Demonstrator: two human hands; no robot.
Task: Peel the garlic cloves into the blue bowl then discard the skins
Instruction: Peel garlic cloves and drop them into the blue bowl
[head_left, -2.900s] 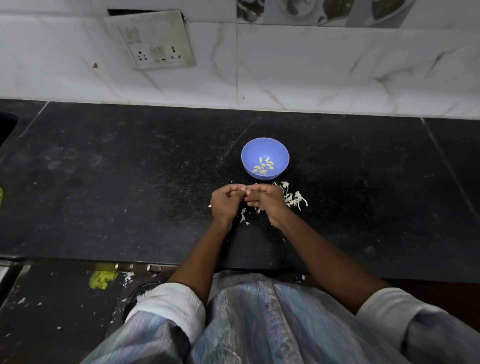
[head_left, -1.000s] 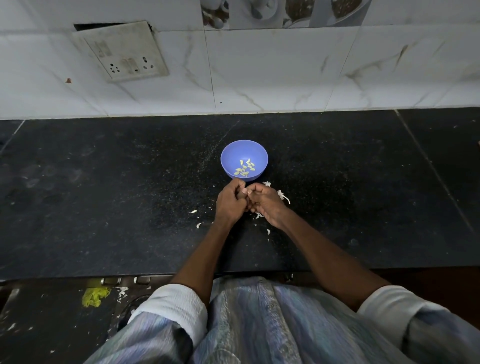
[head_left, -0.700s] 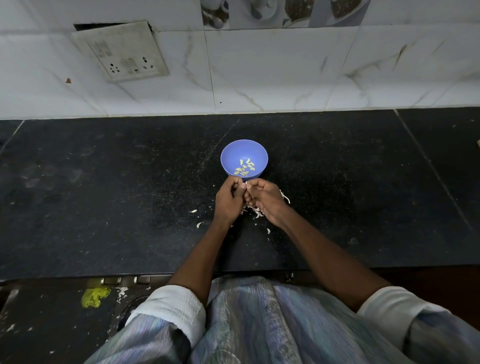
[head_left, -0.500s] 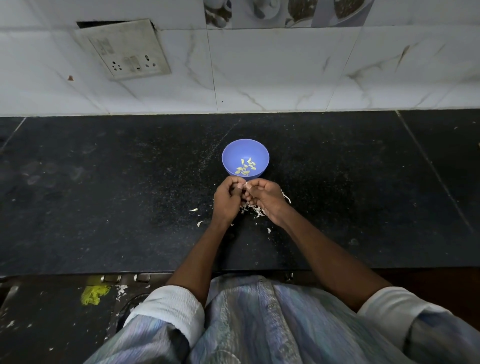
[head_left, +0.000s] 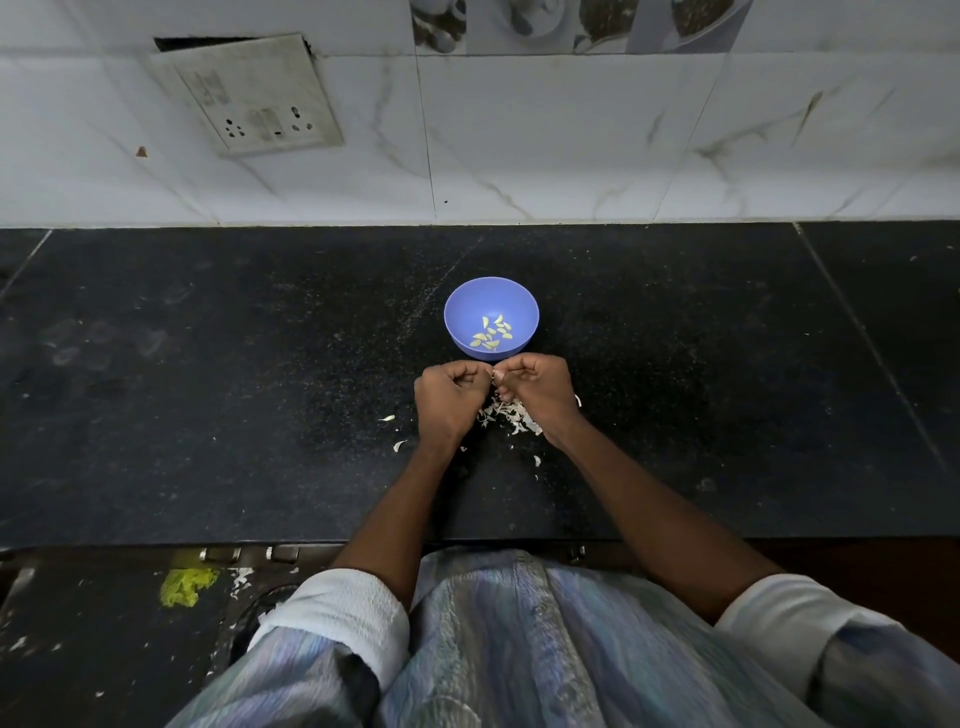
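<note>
Just below the blue bowl (head_left: 491, 317), your left hand (head_left: 449, 400) and right hand (head_left: 537, 387) curl fingertip to fingertip, pinching a garlic clove (head_left: 493, 374) above the skins (head_left: 506, 415).

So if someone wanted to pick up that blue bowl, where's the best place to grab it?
Probably the rim of the blue bowl on its far or right side, coming from above. It stands upright and open on the counter, so its thin edge is free to pinch there. The near side is crowded by the left hand and right hand, and peeled cloves lie inside.
</note>
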